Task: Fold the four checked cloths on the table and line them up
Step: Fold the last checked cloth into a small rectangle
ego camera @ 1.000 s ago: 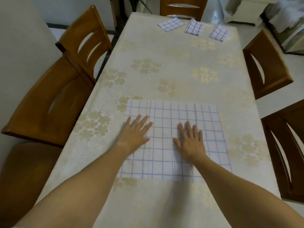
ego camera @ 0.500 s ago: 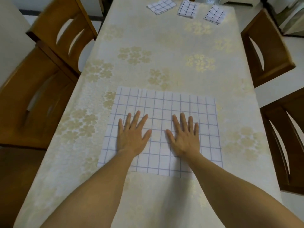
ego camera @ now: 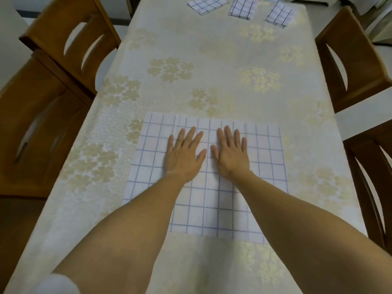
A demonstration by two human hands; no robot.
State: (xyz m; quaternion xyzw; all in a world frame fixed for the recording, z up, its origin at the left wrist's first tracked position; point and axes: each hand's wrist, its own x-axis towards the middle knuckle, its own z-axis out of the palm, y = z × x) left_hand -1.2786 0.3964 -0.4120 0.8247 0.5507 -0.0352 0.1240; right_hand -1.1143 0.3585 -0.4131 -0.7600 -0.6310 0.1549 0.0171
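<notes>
Table point(ego camera: 212, 45) bears 1 unfolded checked cloth point(ego camera: 263, 166) at its near end. Left hand point(ego camera: 184, 153) and right hand point(ego camera: 230, 153) press it side by side, fingers straight and slightly spread. 3 folded cloths point(ego camera: 241, 7), apparently in a row, lie at the far edge.

Left grip point(ego camera: 184, 155) and right grip point(ego camera: 231, 155) lie flat, palms down, side by side.
Fingers on both are straight, slightly spread and pointing away from the body. The two thumbs angle inward and come near each other without touching. Neither grip holds anything. The bare left forearm point(ego camera: 127, 225) and right forearm point(ego camera: 297, 219) stretch forward, drawing closer together toward the wrists.
</notes>
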